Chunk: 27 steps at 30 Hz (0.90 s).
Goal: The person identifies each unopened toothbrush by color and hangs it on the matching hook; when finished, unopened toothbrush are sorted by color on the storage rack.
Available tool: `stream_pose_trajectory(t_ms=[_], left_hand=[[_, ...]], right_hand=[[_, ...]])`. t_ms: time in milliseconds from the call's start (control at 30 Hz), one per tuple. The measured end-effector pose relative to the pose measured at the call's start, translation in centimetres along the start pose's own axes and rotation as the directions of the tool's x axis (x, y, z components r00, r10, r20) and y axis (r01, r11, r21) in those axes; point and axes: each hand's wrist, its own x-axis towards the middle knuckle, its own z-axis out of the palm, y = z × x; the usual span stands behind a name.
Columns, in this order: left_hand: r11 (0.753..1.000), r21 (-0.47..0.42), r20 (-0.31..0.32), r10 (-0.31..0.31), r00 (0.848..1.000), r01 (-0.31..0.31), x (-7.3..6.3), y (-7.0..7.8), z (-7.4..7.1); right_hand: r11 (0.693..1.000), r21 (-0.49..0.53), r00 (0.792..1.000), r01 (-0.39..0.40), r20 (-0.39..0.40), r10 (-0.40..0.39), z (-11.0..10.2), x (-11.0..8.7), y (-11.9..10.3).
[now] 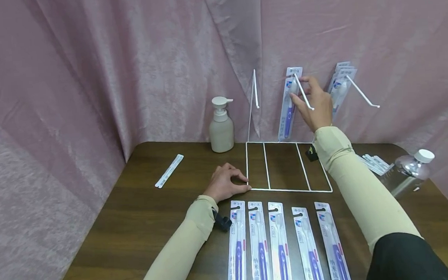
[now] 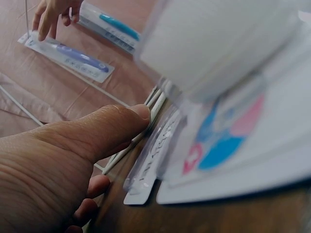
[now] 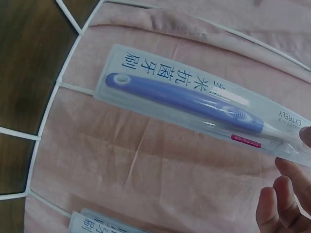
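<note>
With thumb and fingers, my left hand (image 1: 227,182) pinches the front left corner of a white wire display rack (image 1: 290,190), whose base lies flat on the table. My right hand (image 1: 315,105) reaches to the rack's middle hook (image 1: 304,92) and pinches a packaged toothbrush (image 3: 184,99) with a purple handle near its upper end. That package hangs upright against the curtain, its top at the hook. More packaged toothbrushes (image 1: 341,82) hang on the right hook (image 1: 363,91), partly hidden by my right hand. The left hook (image 1: 256,90) carries nothing.
Several packaged toothbrushes (image 1: 279,249) lie in a row at the table's front. A pump bottle (image 1: 221,129) stands at the back, with a thin white packet (image 1: 169,171) to its left. On the right are a clear capped bottle (image 1: 407,172) and white packets (image 1: 375,164). A pink curtain (image 1: 156,66) hangs behind.
</note>
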Motion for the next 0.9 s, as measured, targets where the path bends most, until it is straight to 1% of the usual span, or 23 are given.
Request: stream_pose_trajectory(t_ms=[233,400,667,800,900], left_hand=[[1.0,0.003,-0.002,0.002,1.0,-0.002,0.1,0.3,0.0],[1.0,0.012,0.005,0.002,1.0,-0.002,0.2,0.5,0.0],[1.0,-0.005,0.019,0.007,1.0,-0.007,0.3,0.7,0.4],[1.0,-0.001,0.014,0.024,1.0,-0.024,0.6,0.8,0.4],[1.0,-0.001,0.009,0.032,0.999,-0.032,0.8,0.8,0.5]], right_hand=[[0.999,0.001,0.999,-0.032,-0.023,0.032,0.2,0.2,-0.1],[0.999,0.002,0.999,-0.038,-0.022,0.038,0.1,0.3,0.3],[0.996,-0.009,0.996,-0.086,-0.02,0.086,-0.2,0.1,1.0],[0.994,0.005,0.994,-0.111,0.0,0.111,-1.5,-0.7,0.8],[0.994,-0.008,0.993,-0.108,0.042,0.108,-3.3,-2.4,0.4]])
